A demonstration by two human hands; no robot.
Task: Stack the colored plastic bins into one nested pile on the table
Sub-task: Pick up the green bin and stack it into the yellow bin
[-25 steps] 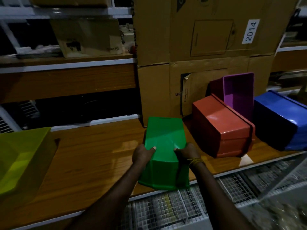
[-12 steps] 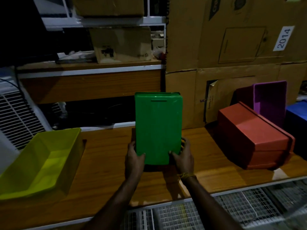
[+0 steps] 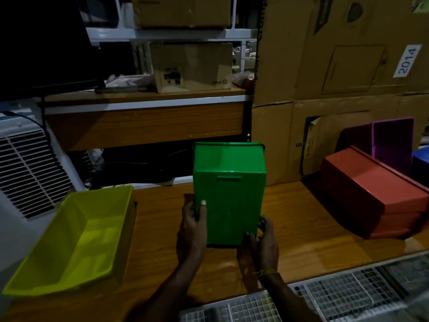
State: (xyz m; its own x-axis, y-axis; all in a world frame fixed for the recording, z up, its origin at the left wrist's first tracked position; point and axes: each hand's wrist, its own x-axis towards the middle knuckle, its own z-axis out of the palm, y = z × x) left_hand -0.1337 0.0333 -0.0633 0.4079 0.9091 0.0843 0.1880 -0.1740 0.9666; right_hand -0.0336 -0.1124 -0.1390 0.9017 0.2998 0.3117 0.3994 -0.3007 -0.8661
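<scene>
Above the wooden table [image 3: 301, 228], left hand [image 3: 193, 225] and right hand [image 3: 263, 244] clasp the upended green bin [image 3: 228, 194]; turning it mouth-up and squaring it over the yellow bin [image 3: 69, 247] at left should let it nest cleanly.

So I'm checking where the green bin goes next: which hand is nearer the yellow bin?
Left. The left hand grips the green bin's side facing the yellow bin; the right hand holds its far lower corner.
</scene>
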